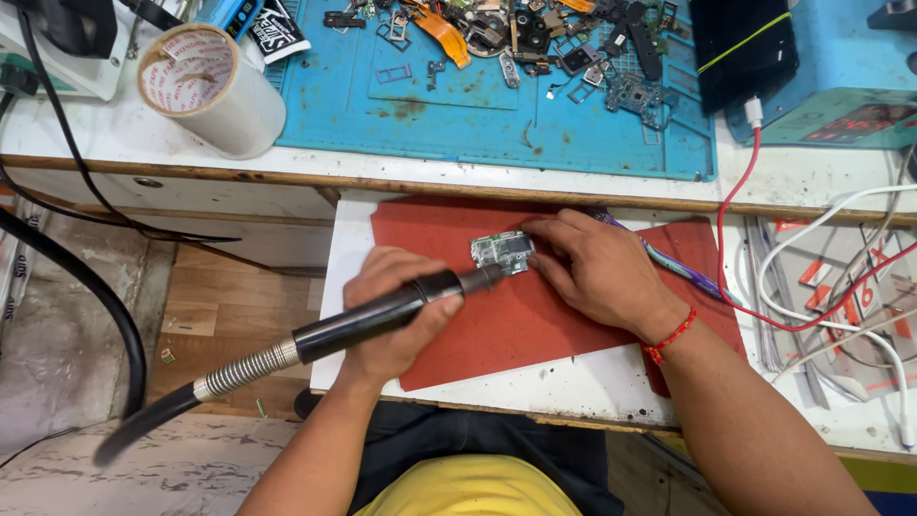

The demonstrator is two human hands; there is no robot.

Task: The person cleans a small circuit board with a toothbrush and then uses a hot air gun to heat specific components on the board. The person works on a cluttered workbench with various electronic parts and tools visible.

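Observation:
My left hand grips a black hot-air wand with a coiled metal strain relief and black hose trailing off to the lower left. The wand's tip sits against a small circuit board lying on a red mat. My right hand, with a red thread band at the wrist, presses its fingers on the board's right side and holds it down. A purple-patterned slim tool lies under that hand.
A blue work mat at the back carries several small phone parts and an orange flex cable. A roll of clear tape stands at the back left. A black device has a red cable running down the right, beside white cables.

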